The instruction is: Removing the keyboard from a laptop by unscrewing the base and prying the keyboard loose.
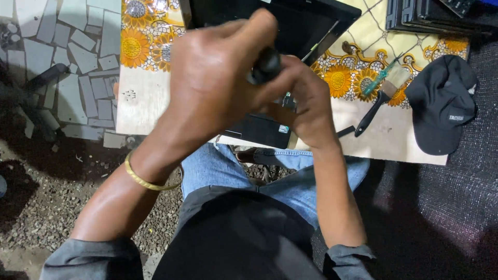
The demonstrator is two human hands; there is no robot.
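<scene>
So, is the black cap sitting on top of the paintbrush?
No, the black cap lies to the right of the paintbrush on the table, apart from it.

- A dark laptop [290, 26] lies open on the flowered table; its screen, a black glossy rectangle in a black frame, sits at the far edge, partly hidden behind the hands.
- A small square sticker [283, 128], pale with a touch of green, sits at the near right corner of the laptop's black base.
- A small white label [456, 117] is on the black cap's front, at the table's right end.
</scene>
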